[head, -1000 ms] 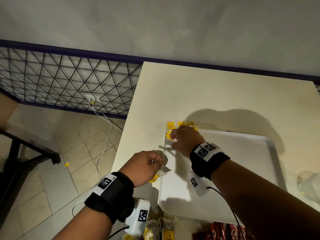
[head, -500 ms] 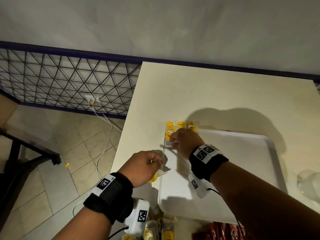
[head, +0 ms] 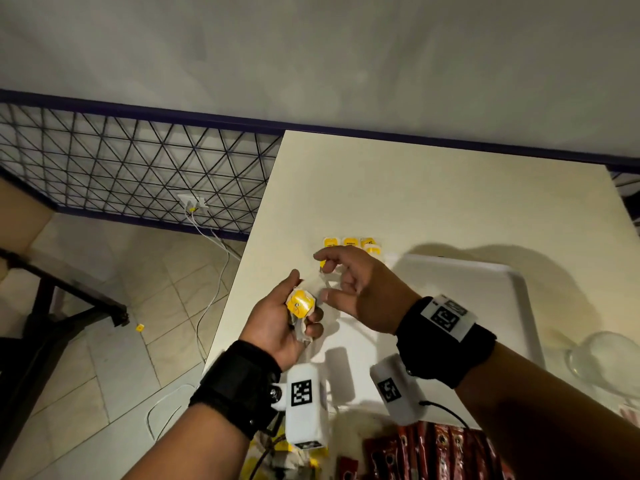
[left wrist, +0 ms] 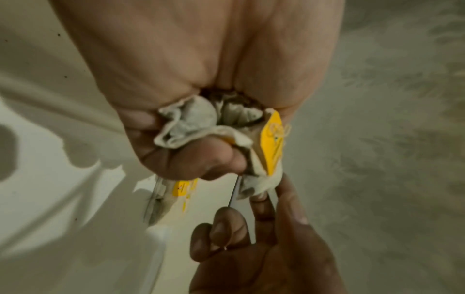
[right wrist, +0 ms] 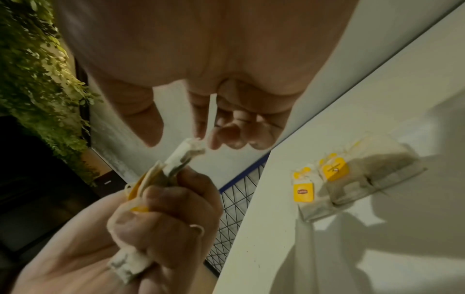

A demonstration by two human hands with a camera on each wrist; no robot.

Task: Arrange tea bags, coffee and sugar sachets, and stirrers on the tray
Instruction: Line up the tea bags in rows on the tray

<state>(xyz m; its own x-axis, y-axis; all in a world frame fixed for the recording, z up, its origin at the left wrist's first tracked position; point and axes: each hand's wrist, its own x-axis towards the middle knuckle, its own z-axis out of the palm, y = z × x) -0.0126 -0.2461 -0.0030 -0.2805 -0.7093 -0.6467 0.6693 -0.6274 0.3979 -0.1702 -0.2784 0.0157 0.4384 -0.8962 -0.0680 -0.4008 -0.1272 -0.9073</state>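
Note:
My left hand [head: 304, 296] is turned palm up above the table's left edge and grips a crumpled bunch of tea bags [head: 300, 303] with yellow tags. My right hand [head: 322, 277] hovers just beside it with thumb and index finger spread apart. In the left wrist view its fingertips [left wrist: 261, 201] touch a hanging corner of the tea bags [left wrist: 254, 187]. A row of tea bags [head: 349, 242] lies at the far left corner of the white tray [head: 485, 306], also seen in the right wrist view [right wrist: 334, 171].
A clear glass [head: 602, 362] stands right of the tray. Red sachets [head: 433, 452] and more yellow-tagged tea bags [head: 277, 459] lie at the near table edge. Left of the table is a drop to tiled floor with a metal grating [head: 138, 174].
My right hand has pulled back from the tea bag row on the tray toward my left hand. The left hand has turned palm up, showing its bunch of bags.

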